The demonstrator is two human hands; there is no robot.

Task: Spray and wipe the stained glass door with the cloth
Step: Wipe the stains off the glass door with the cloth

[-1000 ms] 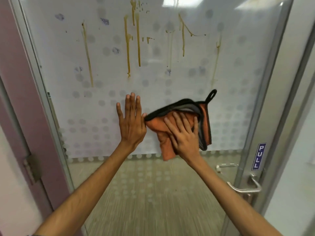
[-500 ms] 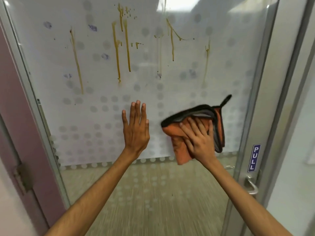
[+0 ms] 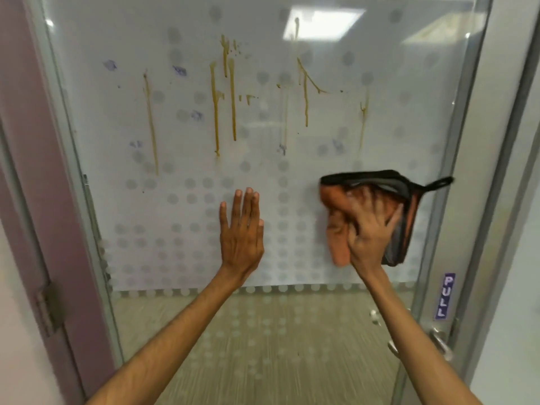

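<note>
Pressed cloth (image 3: 336, 200) to glass door (image 3: 175, 200) under right hand (image 3: 366, 233), grip wide; braced with flat left hand (image 3: 241, 235). Needed firm strokes upward through streaks (image 3: 216, 112).

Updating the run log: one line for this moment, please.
left hand flat on glass door | right hand presses cloth on glass | brown streaks above, unwiped

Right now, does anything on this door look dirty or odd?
Yes. Brown drip streaks run down the upper glass, with small blue smudges among them. The cloth under the right hand sits lower, below the streaks.
</note>
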